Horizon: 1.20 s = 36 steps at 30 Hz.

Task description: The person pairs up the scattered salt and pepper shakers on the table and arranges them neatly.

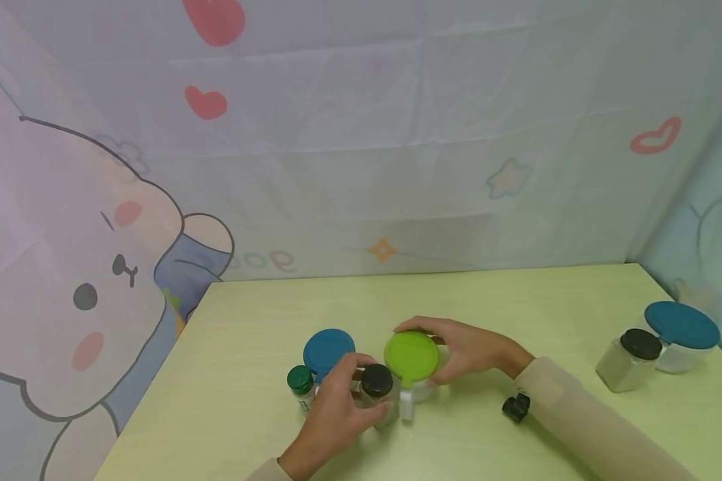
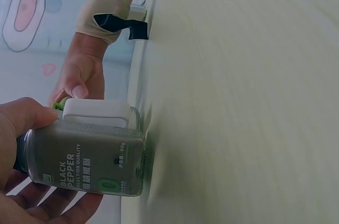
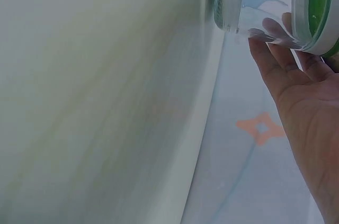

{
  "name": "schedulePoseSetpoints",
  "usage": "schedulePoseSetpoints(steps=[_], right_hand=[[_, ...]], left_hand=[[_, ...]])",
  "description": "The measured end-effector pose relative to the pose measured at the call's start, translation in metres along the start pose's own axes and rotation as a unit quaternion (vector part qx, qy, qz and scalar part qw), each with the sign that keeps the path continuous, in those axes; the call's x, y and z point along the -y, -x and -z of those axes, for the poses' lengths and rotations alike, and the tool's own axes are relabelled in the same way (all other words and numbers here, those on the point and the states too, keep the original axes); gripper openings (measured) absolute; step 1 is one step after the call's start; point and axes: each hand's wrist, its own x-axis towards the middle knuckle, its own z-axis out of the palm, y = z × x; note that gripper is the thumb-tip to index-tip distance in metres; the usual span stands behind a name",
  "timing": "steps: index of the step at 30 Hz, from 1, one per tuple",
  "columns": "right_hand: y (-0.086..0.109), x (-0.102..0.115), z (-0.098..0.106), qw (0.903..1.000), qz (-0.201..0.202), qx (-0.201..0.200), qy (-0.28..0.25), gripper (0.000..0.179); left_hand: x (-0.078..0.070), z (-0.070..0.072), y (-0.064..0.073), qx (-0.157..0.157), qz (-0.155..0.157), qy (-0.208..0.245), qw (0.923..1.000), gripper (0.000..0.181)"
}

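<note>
On the jar (image 2: 87, 158) in my left hand (image 1: 337, 407) I read BLACK PEPPER, ELECTION QUALITY, Chinese characters, 60g, a green 0; on the cloth (image 1: 349, 160) behind the jar, faint lettering (image 1: 285, 261) ends in g.

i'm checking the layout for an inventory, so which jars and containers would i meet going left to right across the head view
green-capped jar, blue-lidded container, black pepper jar, green-lidded container, second black-lidded jar, second blue-lidded container
</note>
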Motion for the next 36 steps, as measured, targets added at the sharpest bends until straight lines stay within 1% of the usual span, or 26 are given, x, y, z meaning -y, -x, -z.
schedulePoseSetpoints(steps=[5, 10, 17, 27, 36], right_hand=[[-0.0024, -0.001, 0.0005, 1.0, -0.001, 0.001, -0.003, 0.085], [-0.0045, -0.0033, 0.0023, 1.0, -0.001, 0.0, 0.001, 0.085], [-0.0081, -0.0051, 0.0051, 1.0, -0.009, 0.0, 0.001, 0.086], [-0.0087, -0.0075, 0.007, 0.9999, -0.011, -0.001, 0.003, 0.087], [-0.0083, -0.0054, 0.0074, 0.9997, -0.019, 0.01, -0.009, 0.087]], left_hand=[[-0.001, -0.001, -0.0002, 0.002, 0.004, -0.001, 1.0, 0.055], [-0.0023, -0.0017, -0.0008, 0.002, 0.009, -0.012, 0.9999, 0.055], [-0.0023, -0.003, -0.0018, -0.009, 0.009, -0.023, 0.9997, 0.055], [-0.003, -0.0055, -0.002, -0.017, 0.009, -0.027, 0.9994, 0.054], [-0.0045, -0.0081, -0.0029, -0.018, 0.025, -0.037, 0.9988, 0.056]])
